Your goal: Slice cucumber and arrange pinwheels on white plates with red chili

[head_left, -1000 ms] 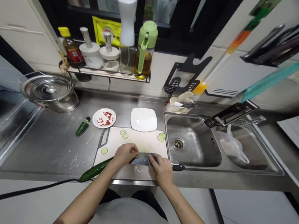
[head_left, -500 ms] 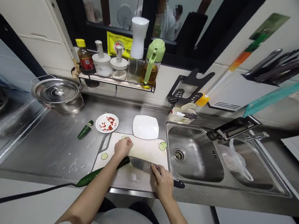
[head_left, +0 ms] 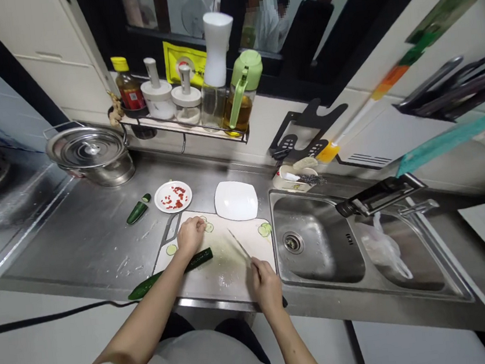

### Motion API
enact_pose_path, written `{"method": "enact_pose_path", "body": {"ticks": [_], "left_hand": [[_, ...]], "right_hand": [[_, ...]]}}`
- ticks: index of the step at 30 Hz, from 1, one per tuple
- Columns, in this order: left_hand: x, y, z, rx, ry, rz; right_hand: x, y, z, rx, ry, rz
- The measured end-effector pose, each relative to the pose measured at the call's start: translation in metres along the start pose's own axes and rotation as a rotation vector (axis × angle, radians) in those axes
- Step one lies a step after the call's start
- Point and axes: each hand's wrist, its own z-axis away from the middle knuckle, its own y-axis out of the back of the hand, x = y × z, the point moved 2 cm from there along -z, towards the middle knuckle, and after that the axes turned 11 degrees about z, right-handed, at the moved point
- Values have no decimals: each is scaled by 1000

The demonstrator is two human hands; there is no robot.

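My left hand (head_left: 191,234) is closed at the upper left of the white cutting board (head_left: 236,282), fingertips pinched at a thin cucumber slice (head_left: 208,227). Another slice (head_left: 203,218) lies just behind it. Under my left forearm runs a long cucumber (head_left: 201,259), its cut end on the board and its other end past the board's left edge. My right hand (head_left: 266,283) grips a kitchen knife (head_left: 240,245), its blade seen nearly edge-on, tilted up over the board. A few slices (head_left: 264,230) are stacked at the right corner; a single slice (head_left: 171,249) lies at the left.
Behind the board stand a white square dish (head_left: 236,200) and a plate (head_left: 161,205) with chopped red pieces. A cucumber piece (head_left: 137,212) lies left of them. The steel sink (head_left: 320,249) adjoins on the right. A lidded pot (head_left: 110,171) and a seasoning shelf (head_left: 183,121) are further back.
My left hand has moved left and back from the cucumber's cut end with the slice. The knife has turned from lying across by the cucumber to pointing away, blade edge-on.
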Motion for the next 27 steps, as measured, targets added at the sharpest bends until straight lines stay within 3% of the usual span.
{"method": "enact_pose_path", "body": {"ticks": [6,11,21,27], "left_hand": [[-11,18,49,-16,-197,62],[-21,17,79,-88,-408,20],[-25,13,85,-174,-486,-83],[-28,12,85,-190,-488,-102]], "right_hand": [[-12,1,-6,-211,-141,-133],[-27,4,-9,-360,-158,-106],[-70,14,-10,-663,-94,36],[-82,11,-5,-709,-78,65]]}}
